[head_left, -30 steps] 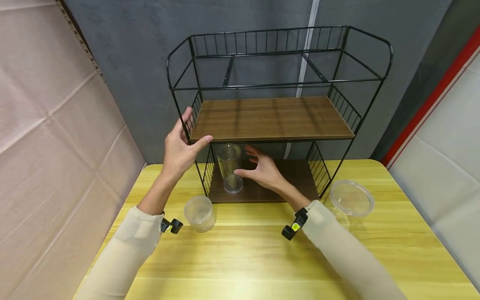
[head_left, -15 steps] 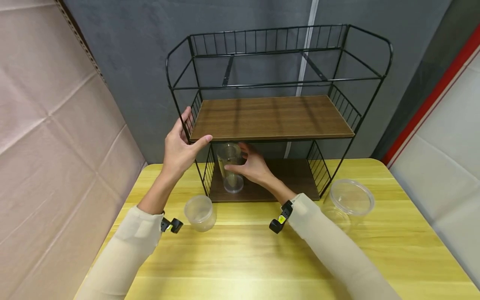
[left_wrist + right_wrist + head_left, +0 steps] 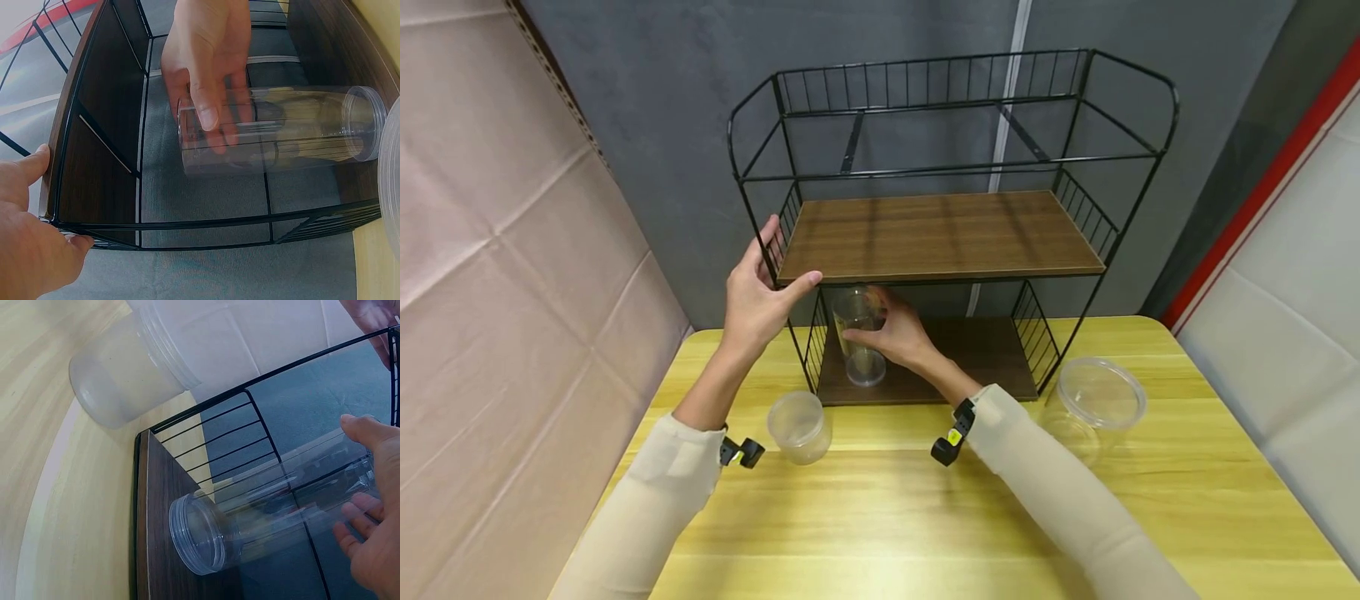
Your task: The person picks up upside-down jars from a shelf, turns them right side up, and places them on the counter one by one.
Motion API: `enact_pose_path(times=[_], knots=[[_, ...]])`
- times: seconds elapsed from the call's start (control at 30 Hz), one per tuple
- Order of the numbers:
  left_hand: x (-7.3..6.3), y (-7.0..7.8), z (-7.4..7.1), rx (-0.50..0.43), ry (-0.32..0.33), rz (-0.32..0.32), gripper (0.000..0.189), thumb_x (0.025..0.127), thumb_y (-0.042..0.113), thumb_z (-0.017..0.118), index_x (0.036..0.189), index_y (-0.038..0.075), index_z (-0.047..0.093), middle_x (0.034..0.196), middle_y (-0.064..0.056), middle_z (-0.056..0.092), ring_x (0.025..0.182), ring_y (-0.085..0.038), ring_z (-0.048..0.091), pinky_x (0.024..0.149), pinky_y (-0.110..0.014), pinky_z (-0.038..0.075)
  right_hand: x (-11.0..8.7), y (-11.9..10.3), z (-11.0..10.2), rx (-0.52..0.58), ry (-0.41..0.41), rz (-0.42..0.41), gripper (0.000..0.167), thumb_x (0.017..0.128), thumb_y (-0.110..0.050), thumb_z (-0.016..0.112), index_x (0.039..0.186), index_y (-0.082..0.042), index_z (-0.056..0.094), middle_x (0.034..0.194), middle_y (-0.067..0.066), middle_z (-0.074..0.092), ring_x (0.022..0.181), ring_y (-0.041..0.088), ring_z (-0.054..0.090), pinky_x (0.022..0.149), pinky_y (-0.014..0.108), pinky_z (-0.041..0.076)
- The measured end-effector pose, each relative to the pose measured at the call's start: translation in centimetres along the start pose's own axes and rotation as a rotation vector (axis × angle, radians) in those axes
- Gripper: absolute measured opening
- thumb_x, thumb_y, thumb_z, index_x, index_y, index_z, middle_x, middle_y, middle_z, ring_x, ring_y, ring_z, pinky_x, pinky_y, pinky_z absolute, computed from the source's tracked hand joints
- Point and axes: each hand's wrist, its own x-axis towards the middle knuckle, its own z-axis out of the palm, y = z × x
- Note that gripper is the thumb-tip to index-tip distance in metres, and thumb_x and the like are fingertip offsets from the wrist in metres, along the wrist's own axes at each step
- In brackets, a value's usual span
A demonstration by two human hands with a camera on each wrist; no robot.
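A tall clear plastic jar point(image 3: 866, 367) stands upright at the left of the lower shelf point(image 3: 977, 367) of a black wire rack point(image 3: 940, 237). My right hand point(image 3: 901, 335) holds the jar's upper part, the thumb on the near side and the fingers behind. In the right wrist view the jar's ringed end point(image 3: 197, 534) rests on the brown board. My left hand point(image 3: 752, 304) grips the rack's left side at the middle shelf, thumb over the front edge. The fingers behind the side wires are partly hidden.
A short translucent cup point(image 3: 800, 427) stands on the yellow wooden table point(image 3: 865, 517), in front of the rack's left corner. A wider clear jar point(image 3: 1101, 396) stands by the right corner. Dark grey cloth hangs behind the rack.
My right hand has moved left to the tall jar and closed round it. My left hand has kept its grip on the rack.
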Motion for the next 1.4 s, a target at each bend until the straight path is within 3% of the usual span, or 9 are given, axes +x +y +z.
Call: enact_pose_path(times=[0.23,0.37,0.6,0.73,0.87,0.97,1.13,1.3,1.4], knots=[[-0.1,-0.1,0.2,-0.028,0.011,0.009,0.088,0.091,0.006,0.084,0.164,0.004,0.035,0.17,-0.009,0.037,0.156,-0.021,0.037,0.127,-0.035,0.035,-0.9,0.3,-0.9,-0.002,-0.02,-0.018,0.091,0.087,-0.031,0.09,0.16,-0.004,0.042,0.15,0.018,0.06,0.133,0.038,0.062,0.111,0.047,0.054],[-0.2,-0.1,0.3,-0.024,0.022,-0.003,0.089,0.09,0.008,0.085,0.164,0.007,0.036,0.169,-0.009,0.039,0.155,-0.024,0.039,0.126,-0.034,0.036,-1.7,0.0,-1.7,-0.015,-0.02,-0.028,0.092,0.086,-0.032,0.091,0.161,-0.006,0.043,0.147,0.016,0.063,0.13,0.038,0.064,0.109,0.047,0.056],[-0.6,-0.2,0.6,-0.117,0.046,-0.019,0.092,0.092,0.007,0.083,0.167,0.011,0.03,0.172,-0.004,0.034,0.157,-0.02,0.035,0.126,-0.026,0.032,-3.5,-1.0,-2.6,-0.004,-0.024,-0.057,0.091,0.086,-0.032,0.091,0.16,-0.009,0.045,0.144,0.014,0.066,0.13,0.035,0.065,0.109,0.048,0.056],[-1.3,0.0,0.9,-0.145,0.107,0.003,0.093,0.093,0.004,0.081,0.168,0.011,0.027,0.172,0.0,0.033,0.158,-0.014,0.033,0.128,-0.026,0.03,-4.7,-2.0,-3.0,-0.002,-0.036,-0.079,0.091,0.085,-0.03,0.092,0.159,-0.008,0.045,0.144,0.014,0.066,0.132,0.031,0.063,0.112,0.046,0.054],[-2.4,0.6,1.1,-0.091,0.194,0.06,0.099,0.09,0.001,0.083,0.169,0.009,0.023,0.173,0.002,0.03,0.159,-0.01,0.028,0.13,-0.029,0.026,-5.9,-3.1,-3.8,0.003,-0.04,-0.08,0.09,0.084,-0.029,0.093,0.158,-0.008,0.047,0.145,0.013,0.064,0.133,0.031,0.062,0.112,0.047,0.054],[-3.2,1.4,1.4,-0.069,0.24,0.13,0.102,0.088,-0.005,0.083,0.168,0.004,0.021,0.174,-0.003,0.027,0.16,-0.013,0.025,0.132,-0.034,0.023,-6.9,-4.0,-4.6,0.002,-0.03,-0.084,0.09,0.083,-0.028,0.094,0.158,-0.01,0.048,0.147,0.011,0.062,0.132,0.028,0.063,0.11,0.046,0.055],[-5.0,2.8,1.8,-0.081,0.255,0.269,0.096,0.086,-0.008,0.08,0.165,-0.002,0.027,0.172,-0.008,0.032,0.16,-0.021,0.028,0.133,-0.042,0.021,-8.6,-5.4,-6.1,0.072,0.001,-0.107,0.09,0.082,-0.021,0.095,0.158,-0.011,0.048,0.146,0.01,0.062,0.126,0.026,0.067,0.108,0.039,0.057],[-6.9,3.4,2.4,-0.102,0.202,0.408,0.087,0.094,0.021,0.083,0.16,-0.008,0.035,0.167,-0.017,0.039,0.157,-0.033,0.035,0.131,-0.049,0.025,-10.0,-6.1,-7.8,0.224,0.043,-0.145,0.085,0.083,-0.005,0.091,0.157,-0.009,0.047,0.144,0.011,0.063,0.126,0.025,0.067,0.105,0.032,0.058],[-8.0,3.3,3.0,-0.075,0.138,0.43,0.089,0.096,0.041,0.08,0.158,-0.007,0.039,0.163,-0.022,0.043,0.153,-0.036,0.04,0.129,-0.048,0.031,-10.7,-6.3,-8.9,0.301,0.077,-0.158,0.084,0.084,0.003,0.087,0.157,-0.007,0.046,0.145,0.012,0.063,0.127,0.022,0.066,0.103,0.03,0.059]])
